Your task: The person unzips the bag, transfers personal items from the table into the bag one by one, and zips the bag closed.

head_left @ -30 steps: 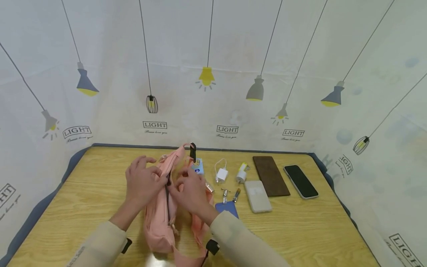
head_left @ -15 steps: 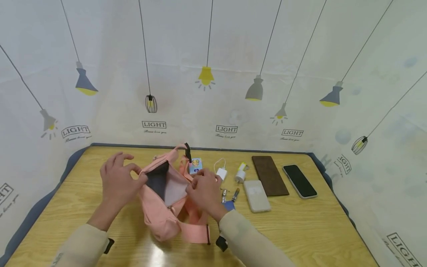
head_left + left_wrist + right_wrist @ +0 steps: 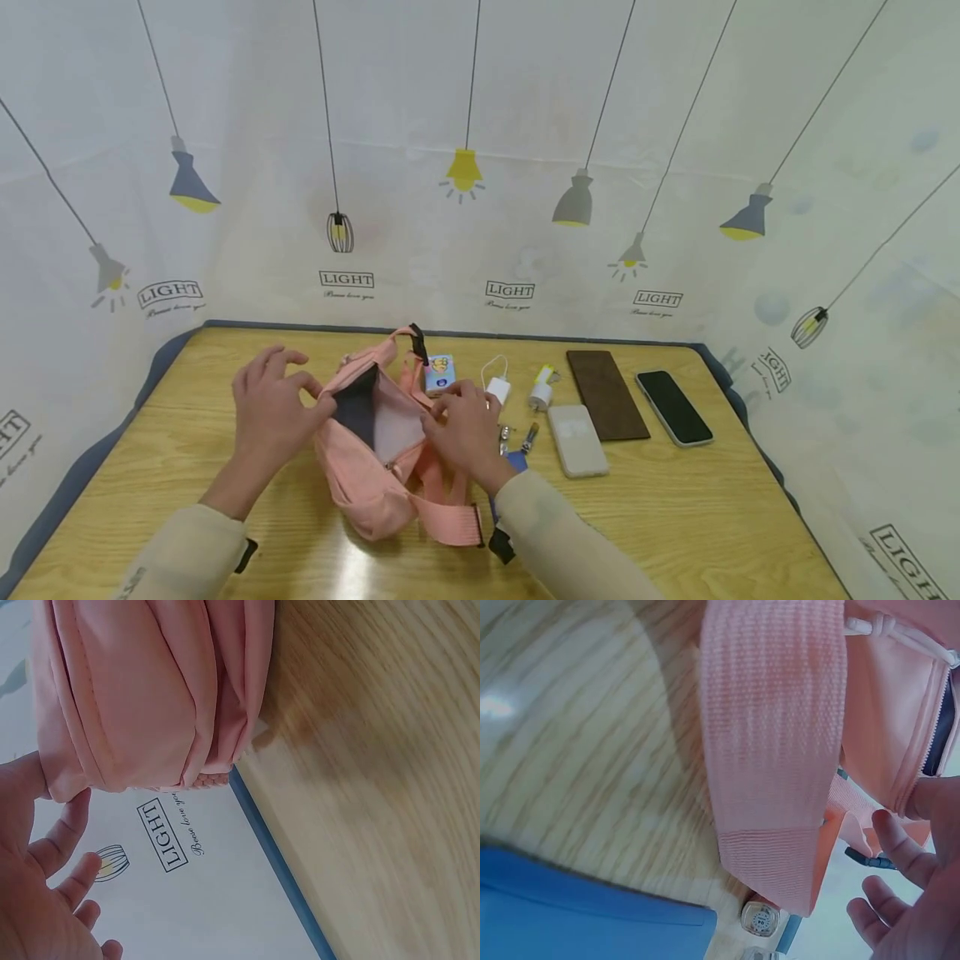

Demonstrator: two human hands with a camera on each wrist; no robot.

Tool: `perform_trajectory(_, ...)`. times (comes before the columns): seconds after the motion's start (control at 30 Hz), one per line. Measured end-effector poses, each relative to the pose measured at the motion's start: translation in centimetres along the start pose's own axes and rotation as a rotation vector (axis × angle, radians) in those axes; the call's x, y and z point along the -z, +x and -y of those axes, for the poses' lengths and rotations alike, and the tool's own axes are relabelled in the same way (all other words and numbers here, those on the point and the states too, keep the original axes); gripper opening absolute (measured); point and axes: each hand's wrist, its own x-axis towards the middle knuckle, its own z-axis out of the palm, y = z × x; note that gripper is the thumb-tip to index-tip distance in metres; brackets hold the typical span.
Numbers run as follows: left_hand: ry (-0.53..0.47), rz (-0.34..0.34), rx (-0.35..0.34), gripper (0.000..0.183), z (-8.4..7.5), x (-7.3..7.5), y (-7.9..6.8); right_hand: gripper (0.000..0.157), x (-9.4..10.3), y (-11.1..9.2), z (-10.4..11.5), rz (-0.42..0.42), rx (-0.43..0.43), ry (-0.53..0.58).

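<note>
A pink waist bag [image 3: 367, 492] stands on the table with its zipped mouth spread wide, showing a dark grey and pale pink lining. My left hand [image 3: 277, 408] pinches the left edge of the opening between thumb and index finger, as the left wrist view also shows. On the opposite side, my right hand [image 3: 467, 429] pinches the right edge beside the zip. In the right wrist view, the zip teeth run up to the thumb of that hand [image 3: 915, 885], and the wide strap [image 3: 776, 720] hangs in front. Nothing shows inside the visible part of the pocket.
Behind the right hand lie a small blue printed packet [image 3: 439, 375] and a white charger [image 3: 498, 390] with cable. Farther right are a white cylindrical item [image 3: 540, 396], a pale power bank [image 3: 578, 442], a brown wallet [image 3: 607, 396] and a phone [image 3: 675, 408]. A blue flat item [image 3: 592, 915] lies near the strap.
Both hands have drawn apart, pulling the bag's mouth from nearly closed to wide open. Over the last half second the bag and hands have shifted only slightly.
</note>
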Motion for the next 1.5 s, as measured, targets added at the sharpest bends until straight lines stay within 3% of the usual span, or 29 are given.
perform_trajectory(0.17, -0.003, 0.023, 0.015, 0.017, -0.2, -0.2, -0.1, 0.023, -0.1, -0.1, 0.2, 0.028, -0.018, -0.004)
perform_trajectory(0.63, -0.016, 0.032, 0.000, 0.017, -0.2, -0.8, -0.3, 0.030, -0.2, -0.2, 0.8, 0.020, 0.066, 0.011)
perform_trajectory(1.03, -0.020, 0.045, -0.007, 0.017, 0.6, -1.1, -0.5, 0.027, 0.9, -0.4, 0.5, 0.006, 0.109, 0.011)
perform_trajectory(1.3, -0.024, 0.040, -0.025, 0.016, 0.5, -0.8, -0.4, 0.017, 1.3, -0.3, -1.9, -0.061, 0.165, 0.016)
perform_trajectory(1.5, -0.027, 0.040, -0.023, 0.016, 0.6, -0.6, -0.4, 0.014, 2.3, 0.0, -5.1, -0.056, 0.134, -0.057)
